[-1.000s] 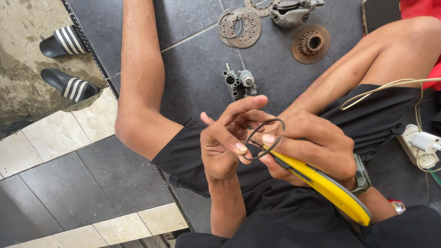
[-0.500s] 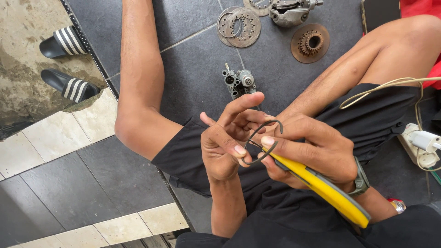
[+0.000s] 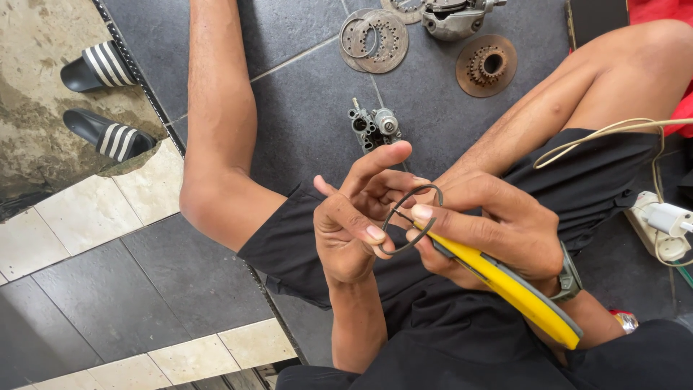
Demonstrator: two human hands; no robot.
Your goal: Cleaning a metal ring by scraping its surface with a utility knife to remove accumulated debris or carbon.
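A person seated on a dark slate-tiled floor (image 3: 303,123) works a thin dark metal ring (image 3: 413,218) held above the lap. The left hand (image 3: 357,220) pinches the ring's lower arc between thumb and fingers, the index finger raised. The right hand (image 3: 491,231) is clenched around yellow-handled pliers (image 3: 505,285), its forefinger pressed along the ring's right side; the smooth plastic handle runs back past a wristwatch (image 3: 569,278).

Beyond the hands, toward the floor's far edge, lie greasy engine parts: a small grey cast-metal pump body (image 3: 374,126) with round bores, just past the fingertips; flat perforated steel discs (image 3: 375,40); a rusty brown toothed hub (image 3: 486,65); and a silver housing (image 3: 455,16), cut off by the frame. A cream cable (image 3: 606,133) loops over the right thigh to a white power strip (image 3: 660,227). Two black-and-white striped slide sandals (image 3: 101,94) sit on rough concrete past the floor's left edge.
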